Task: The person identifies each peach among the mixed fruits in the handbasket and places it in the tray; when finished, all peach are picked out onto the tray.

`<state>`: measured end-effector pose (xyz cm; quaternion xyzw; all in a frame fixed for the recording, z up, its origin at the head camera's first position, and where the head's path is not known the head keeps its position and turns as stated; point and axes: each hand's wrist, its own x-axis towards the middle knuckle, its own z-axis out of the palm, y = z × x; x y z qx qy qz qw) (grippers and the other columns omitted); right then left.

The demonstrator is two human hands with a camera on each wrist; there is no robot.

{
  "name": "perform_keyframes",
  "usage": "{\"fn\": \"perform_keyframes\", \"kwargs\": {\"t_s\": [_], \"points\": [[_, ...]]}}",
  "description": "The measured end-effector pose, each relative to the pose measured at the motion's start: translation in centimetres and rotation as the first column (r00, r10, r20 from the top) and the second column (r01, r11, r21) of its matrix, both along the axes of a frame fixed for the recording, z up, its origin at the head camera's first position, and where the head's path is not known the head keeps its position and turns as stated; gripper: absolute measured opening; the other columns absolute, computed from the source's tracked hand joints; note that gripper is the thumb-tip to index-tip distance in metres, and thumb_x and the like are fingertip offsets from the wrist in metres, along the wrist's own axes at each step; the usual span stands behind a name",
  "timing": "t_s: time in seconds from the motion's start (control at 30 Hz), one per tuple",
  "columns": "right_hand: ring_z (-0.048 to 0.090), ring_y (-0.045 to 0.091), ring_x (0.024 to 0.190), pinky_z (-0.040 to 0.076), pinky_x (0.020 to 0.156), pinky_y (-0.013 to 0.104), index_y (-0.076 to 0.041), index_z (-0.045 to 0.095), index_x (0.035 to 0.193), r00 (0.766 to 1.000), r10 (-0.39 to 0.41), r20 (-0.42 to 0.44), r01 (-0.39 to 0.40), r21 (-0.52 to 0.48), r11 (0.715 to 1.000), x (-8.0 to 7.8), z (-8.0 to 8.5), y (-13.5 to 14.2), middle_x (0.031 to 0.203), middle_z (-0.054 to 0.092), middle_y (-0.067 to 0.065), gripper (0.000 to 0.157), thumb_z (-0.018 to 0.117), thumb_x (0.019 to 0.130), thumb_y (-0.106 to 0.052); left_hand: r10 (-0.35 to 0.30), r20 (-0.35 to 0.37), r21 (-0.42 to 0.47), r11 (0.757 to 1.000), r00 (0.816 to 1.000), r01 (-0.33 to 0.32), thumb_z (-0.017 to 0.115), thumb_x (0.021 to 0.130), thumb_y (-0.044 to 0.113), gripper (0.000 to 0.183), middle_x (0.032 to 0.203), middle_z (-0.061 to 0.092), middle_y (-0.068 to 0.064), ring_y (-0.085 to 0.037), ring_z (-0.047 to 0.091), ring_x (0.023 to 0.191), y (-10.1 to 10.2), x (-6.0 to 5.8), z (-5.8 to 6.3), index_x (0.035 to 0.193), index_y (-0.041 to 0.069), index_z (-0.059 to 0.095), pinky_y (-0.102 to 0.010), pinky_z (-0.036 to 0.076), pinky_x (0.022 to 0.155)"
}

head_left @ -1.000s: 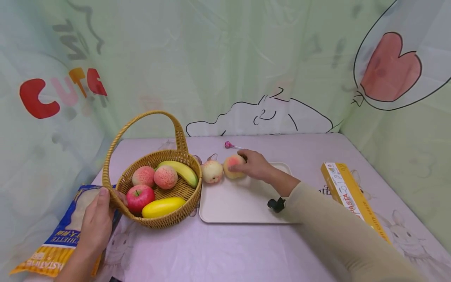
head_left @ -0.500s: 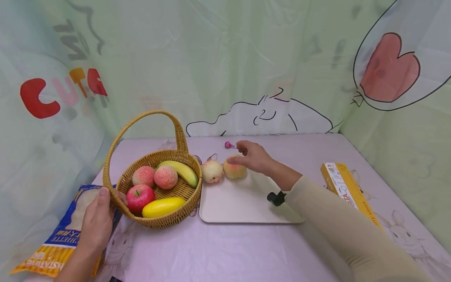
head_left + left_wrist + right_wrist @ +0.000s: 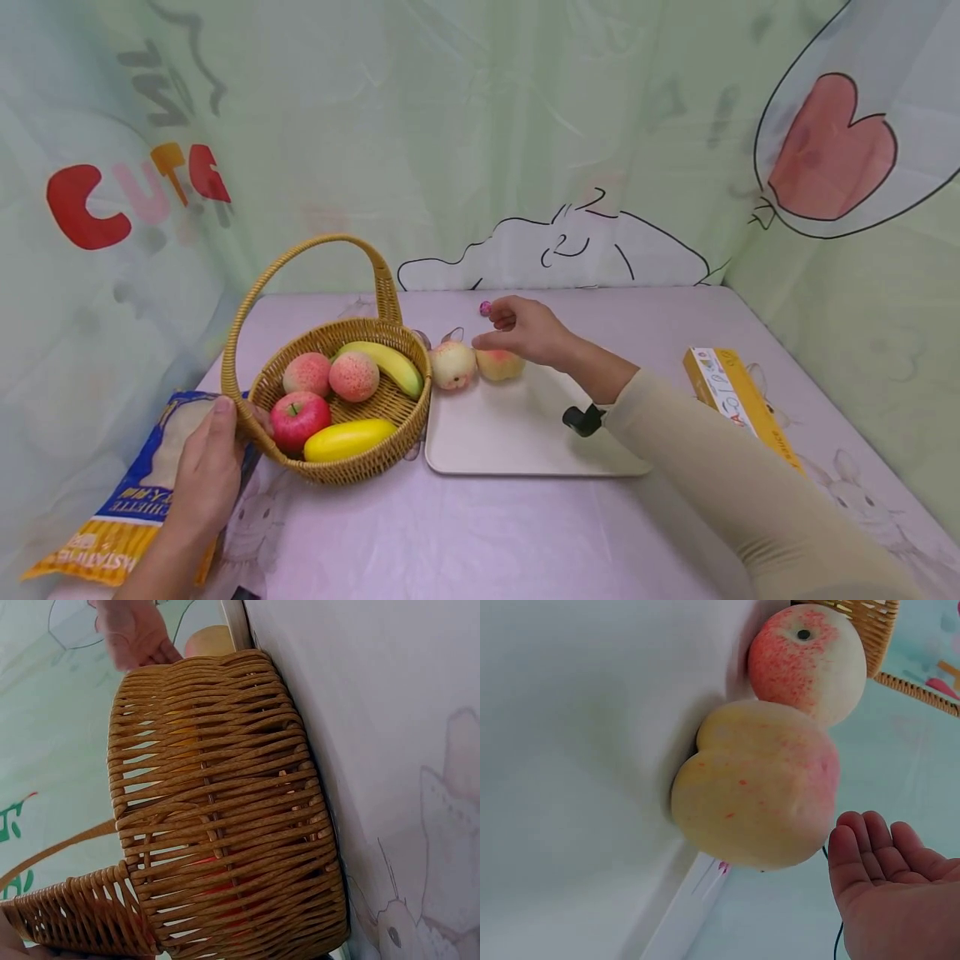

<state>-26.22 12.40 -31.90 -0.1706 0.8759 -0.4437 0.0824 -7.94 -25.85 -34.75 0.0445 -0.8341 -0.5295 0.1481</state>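
My left hand (image 3: 204, 467) holds the wicker basket (image 3: 337, 475) at its left side, where the handle meets the rim. Inside lie a red apple (image 3: 298, 421), two pink peaches (image 3: 354, 377), a banana (image 3: 386, 367) and a yellow oblong fruit (image 3: 348, 439). Two pale peaches sit side by side at the back left of the white tray (image 3: 525, 442). Over the right-hand peach (image 3: 501, 368) hovers my right hand (image 3: 528, 333), fingers loosely bent and holding nothing. In the right wrist view its fingertips are near that peach (image 3: 757, 787), with the other peach (image 3: 810, 664) beyond.
A pink lollipop (image 3: 485, 308) lies behind the tray, its stick hidden by the right hand. At the right is a yellow pasta box (image 3: 738, 404). A blue and yellow pasta bag (image 3: 150, 479) lies left of the basket, partly under the left arm. Printed curtains (image 3: 480, 150) enclose the table.
My right hand has let go of the right-hand pale peach, risen off it and shifted slightly left and back. The left hand and basket stay put.
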Motion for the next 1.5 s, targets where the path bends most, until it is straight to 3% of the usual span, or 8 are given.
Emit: {"fn": "perform_keyframes", "kwargs": {"t_s": [0.6,0.87,1.1,1.5], "points": [[0.06,0.029,0.12,0.049,0.107,0.043,0.0,0.055,0.139,0.992,0.124,-0.003,-0.124,0.013,0.992,0.4,1.7,-2.9,0.132,0.063,0.018,0.068,0.083,0.084,-0.029,-0.002,0.002,-0.015,1.0,1.0,0.002,0.02,0.114,0.044,0.054,0.111,0.052,-0.001,-0.001,0.048,0.12,-0.1,-0.1,0.1,0.123,0.0,0.049,-0.005,0.039,0.103],[0.061,0.026,0.12,0.05,0.107,0.039,-0.001,0.056,0.139,0.983,0.184,0.002,-0.184,0.04,0.982,0.9,2.6,-4.5,0.13,0.064,0.012,0.067,0.083,0.085,-0.031,0.0,0.02,-0.021,1.0,1.0,0.001,0.02,0.114,0.045,0.055,0.112,0.05,-0.002,0.0,0.045,0.126,-0.2,0.0,0.0,0.124,0.0,0.049,-0.007,0.038,0.106],[0.061,0.024,0.119,0.051,0.108,0.036,-0.002,0.056,0.139,0.976,0.217,0.002,-0.216,0.053,0.975,1.2,3.4,-6.0,0.129,0.064,0.01,0.069,0.084,0.084,-0.03,-0.011,-0.019,-0.023,1.0,1.0,0.011,0.019,0.115,0.037,0.05,0.108,0.052,0.003,-0.001,0.05,0.117,-0.2,-0.2,-0.1,0.122,0.0,0.051,-0.004,0.039,0.103],[0.06,0.022,0.121,0.049,0.109,0.033,0.0,0.053,0.143,0.944,0.329,-0.01,-0.323,0.164,0.932,1.4,3.8,-9.2,0.136,0.063,0.014,0.075,0.083,0.084,-0.037,-0.008,-0.026,-0.028,1.0,1.0,0.008,0.019,0.115,0.04,0.052,0.107,0.053,0.0,-0.004,0.051,0.114,-0.1,-0.2,0.1,0.121,-0.001,0.05,-0.002,0.039,0.099]]}}
